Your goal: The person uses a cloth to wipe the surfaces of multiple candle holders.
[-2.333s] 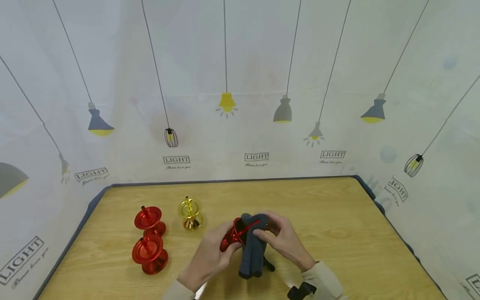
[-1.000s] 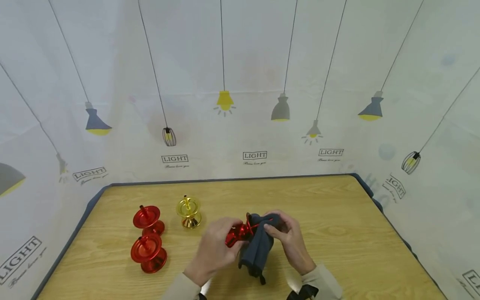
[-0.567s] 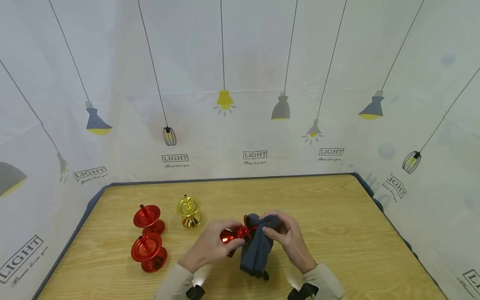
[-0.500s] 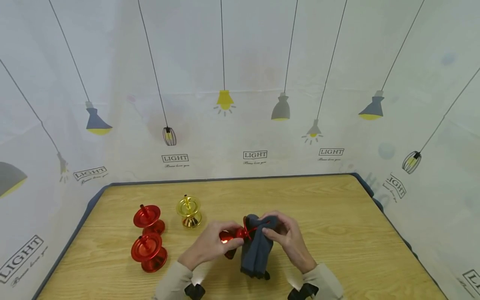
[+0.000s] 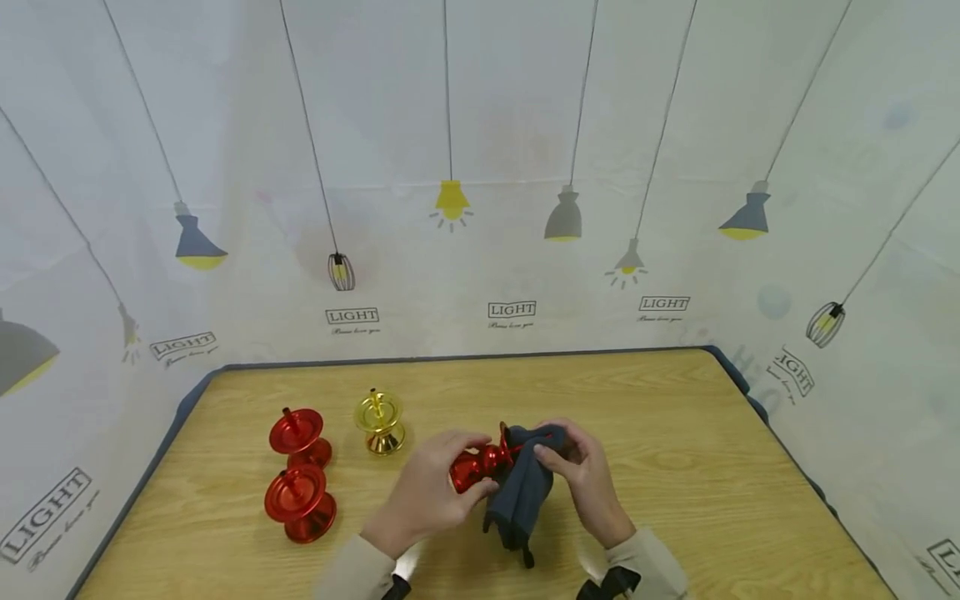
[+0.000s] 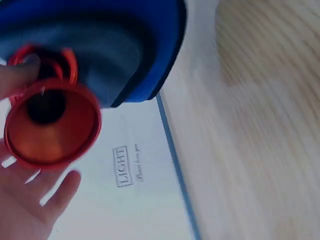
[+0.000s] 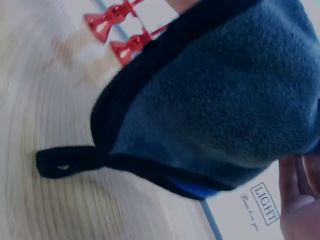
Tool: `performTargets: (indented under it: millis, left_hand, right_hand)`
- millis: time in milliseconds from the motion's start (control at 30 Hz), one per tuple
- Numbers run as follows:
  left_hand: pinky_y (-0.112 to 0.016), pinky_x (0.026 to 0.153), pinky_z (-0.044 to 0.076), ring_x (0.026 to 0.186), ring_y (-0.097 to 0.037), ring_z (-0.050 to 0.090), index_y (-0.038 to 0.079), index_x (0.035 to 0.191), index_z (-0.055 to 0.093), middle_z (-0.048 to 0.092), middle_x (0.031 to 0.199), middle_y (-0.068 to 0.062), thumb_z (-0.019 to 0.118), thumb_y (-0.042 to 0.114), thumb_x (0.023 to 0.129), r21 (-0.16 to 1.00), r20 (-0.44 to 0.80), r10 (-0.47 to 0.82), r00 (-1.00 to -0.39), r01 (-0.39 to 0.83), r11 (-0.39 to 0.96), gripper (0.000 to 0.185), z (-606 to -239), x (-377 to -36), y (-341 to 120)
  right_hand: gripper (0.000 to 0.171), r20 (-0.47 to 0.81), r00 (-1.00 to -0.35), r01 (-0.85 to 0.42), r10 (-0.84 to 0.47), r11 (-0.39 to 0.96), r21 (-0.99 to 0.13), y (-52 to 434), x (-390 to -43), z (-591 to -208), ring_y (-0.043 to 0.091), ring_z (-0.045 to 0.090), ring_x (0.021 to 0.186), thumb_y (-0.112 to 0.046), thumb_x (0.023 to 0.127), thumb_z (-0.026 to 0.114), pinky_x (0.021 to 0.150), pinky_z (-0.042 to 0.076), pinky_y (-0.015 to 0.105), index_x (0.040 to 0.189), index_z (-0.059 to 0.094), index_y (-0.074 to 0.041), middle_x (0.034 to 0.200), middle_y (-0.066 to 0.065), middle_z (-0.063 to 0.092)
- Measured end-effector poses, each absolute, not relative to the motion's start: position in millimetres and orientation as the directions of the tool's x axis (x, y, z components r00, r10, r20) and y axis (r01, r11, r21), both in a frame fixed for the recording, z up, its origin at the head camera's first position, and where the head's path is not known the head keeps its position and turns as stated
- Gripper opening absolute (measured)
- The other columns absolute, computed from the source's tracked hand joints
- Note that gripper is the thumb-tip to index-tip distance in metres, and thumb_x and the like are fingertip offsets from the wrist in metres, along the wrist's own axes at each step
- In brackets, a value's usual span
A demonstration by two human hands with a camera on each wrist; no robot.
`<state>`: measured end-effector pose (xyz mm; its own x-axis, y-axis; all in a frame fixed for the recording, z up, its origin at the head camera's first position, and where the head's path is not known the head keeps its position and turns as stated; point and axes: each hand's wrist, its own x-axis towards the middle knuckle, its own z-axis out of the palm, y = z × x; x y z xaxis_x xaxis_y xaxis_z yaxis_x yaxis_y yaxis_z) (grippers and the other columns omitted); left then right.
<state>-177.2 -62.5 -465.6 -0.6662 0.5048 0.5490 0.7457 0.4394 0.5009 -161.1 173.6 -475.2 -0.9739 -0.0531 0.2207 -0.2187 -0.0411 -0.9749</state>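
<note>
Here | left hand (image 5: pixel 429 492) fingers grasp red holder (image 5: pixel 474 468) | right hand (image 5: pixel 587 475) fingers pinch blue cloth (image 5: pixel 521 492), seemingly over its stem

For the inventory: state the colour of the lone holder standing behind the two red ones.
Shiny gold metal candle holder; the head view shows it best.

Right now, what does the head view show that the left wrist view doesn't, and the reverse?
Only the head view shows the right hand gripping the dark blue-grey fleece cloth, plus two red metal candle holders and a gold metal candle holder standing on the wooden table. Only the left wrist view looks into the hollow flared base of the held red metal candle holder. Both show the left hand holding it against the cloth.
</note>
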Motion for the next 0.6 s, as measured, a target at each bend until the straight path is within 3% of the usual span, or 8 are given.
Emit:
performTargets:
  millis: [100,200,433,600]
  left_hand:
    - [-0.035,0.081,0.057,0.094,-0.016,0.068,0.008,0.118,0.07,0.071,0.103,-0.001,0.093,0.024,0.073,0.285,0.683,0.454,-0.572,0.781,0.555,0.052,-468.9,-175.0,-54.1]
    - [-0.037,0.083,0.056,0.094,-0.017,0.067,0.008,0.114,0.071,0.071,0.101,-0.001,0.093,0.022,0.072,0.238,0.718,0.429,-0.548,0.772,0.589,0.049,-470.8,-174.1,-50.0]
    - [-0.038,0.088,0.055,0.095,-0.016,0.068,0.012,0.112,0.073,0.074,0.102,0.001,0.088,0.027,0.078,0.304,0.651,0.452,-0.61,0.754,0.582,0.04,-466.1,-173.3,-52.6]
    - [-0.038,0.089,0.055,0.094,-0.013,0.069,0.013,0.112,0.073,0.075,0.104,0.0,0.083,0.031,0.084,0.458,0.52,0.493,-0.697,0.715,0.528,0.035,-463.8,-174.8,-58.6]
  right_hand:
    - [0.029,0.212,-0.977,-0.209,-0.019,-0.113,-0.972,173.6,-161.4,-474.4,0.011,0.067,0.086,-0.005,0.096,0.067,0.075,0.056,0.026,0.119,0.06,0.01,0.098,-0.003,0.07]
    - [0.026,0.22,-0.975,-0.214,-0.03,-0.142,-0.966,173.9,-161.1,-473.9,0.009,0.067,0.085,-0.003,0.096,0.067,0.075,0.056,0.026,0.117,0.06,0.01,0.097,-0.003,0.07]
    - [0.027,0.217,-0.974,-0.213,-0.067,-0.057,-0.975,177.0,-158.5,-473.2,0.011,0.066,0.089,-0.007,0.096,0.067,0.077,0.057,0.027,0.118,0.06,0.006,0.104,0.0,0.067]
    - [0.029,0.244,-0.962,-0.245,-0.123,-0.01,-0.97,178.5,-157.7,-473.6,0.014,0.067,0.091,-0.008,0.097,0.066,0.078,0.057,0.029,0.12,0.059,0.009,0.109,0.004,0.066]
